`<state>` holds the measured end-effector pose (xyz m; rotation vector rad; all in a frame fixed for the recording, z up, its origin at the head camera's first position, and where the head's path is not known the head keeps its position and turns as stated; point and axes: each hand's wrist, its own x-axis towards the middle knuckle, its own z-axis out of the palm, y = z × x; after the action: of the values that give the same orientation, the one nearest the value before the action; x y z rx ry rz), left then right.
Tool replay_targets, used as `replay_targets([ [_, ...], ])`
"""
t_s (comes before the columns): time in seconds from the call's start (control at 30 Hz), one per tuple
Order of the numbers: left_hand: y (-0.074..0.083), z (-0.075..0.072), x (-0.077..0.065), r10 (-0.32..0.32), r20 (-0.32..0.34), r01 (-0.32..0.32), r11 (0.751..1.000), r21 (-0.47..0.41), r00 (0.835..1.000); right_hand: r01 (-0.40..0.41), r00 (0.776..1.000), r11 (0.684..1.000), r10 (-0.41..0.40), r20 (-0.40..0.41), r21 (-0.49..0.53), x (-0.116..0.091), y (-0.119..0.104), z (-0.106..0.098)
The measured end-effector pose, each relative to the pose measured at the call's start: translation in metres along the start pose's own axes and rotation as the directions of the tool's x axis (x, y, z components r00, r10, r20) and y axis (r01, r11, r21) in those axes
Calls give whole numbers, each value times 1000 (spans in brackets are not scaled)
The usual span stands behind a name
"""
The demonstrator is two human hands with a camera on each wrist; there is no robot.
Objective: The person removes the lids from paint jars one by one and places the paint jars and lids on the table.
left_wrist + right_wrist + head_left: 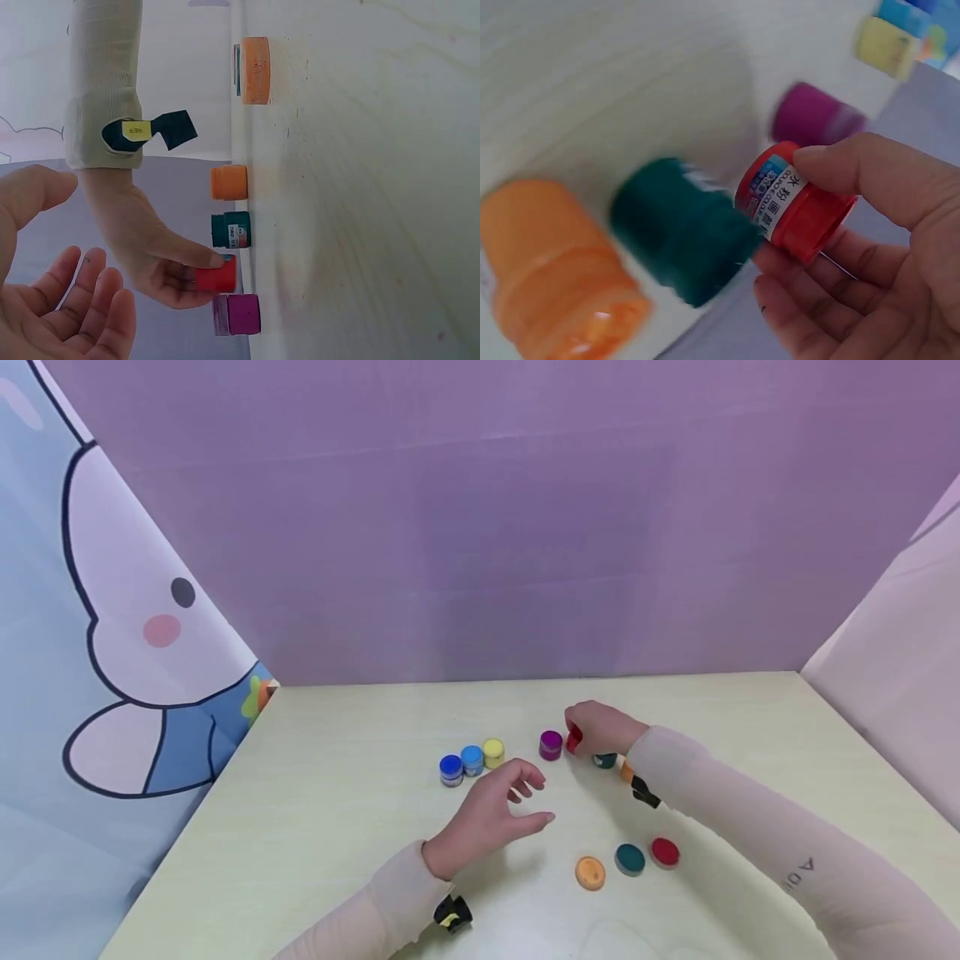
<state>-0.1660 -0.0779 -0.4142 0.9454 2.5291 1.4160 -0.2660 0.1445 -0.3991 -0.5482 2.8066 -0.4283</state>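
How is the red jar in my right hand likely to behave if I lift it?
The red jar will probably feel stiff: its wall shows no dent under your right hand. Its round side suggests it could roll if laid down. It might spill if tilted, since a red lid lies apart on the table.

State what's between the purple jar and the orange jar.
The red jar, in the right hand, and the green jar; the right wrist view shows both.

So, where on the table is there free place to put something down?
Left of the dark blue paint jar, the table is bare; another patch lies between the yellow jar and purple backdrop. Crowded: the row of purple jar, red gouache jar in the right hand, green jar and orange jar.
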Motion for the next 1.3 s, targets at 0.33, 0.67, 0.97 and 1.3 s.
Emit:
replay_targets([
  [0.33,-1,0,-2,20,8,-20,1000,8,1000,4,1000,1000,-4,22,-3,3,3,11],
  [0.67,-1,0,-2,13,18,-13,1000,8,1000,24,999,1000,-25,-24,-8,7,-10,1],
  [0.97,-1,2,-1,20,30,-20,1000,5,999,22,1000,999,-22,-1,37,16,-18,7],
  [1.3,-1,1,-1,3,44,-2,1000,-10,999,80,996,997,-80,-25,18,18,-22,10],
])
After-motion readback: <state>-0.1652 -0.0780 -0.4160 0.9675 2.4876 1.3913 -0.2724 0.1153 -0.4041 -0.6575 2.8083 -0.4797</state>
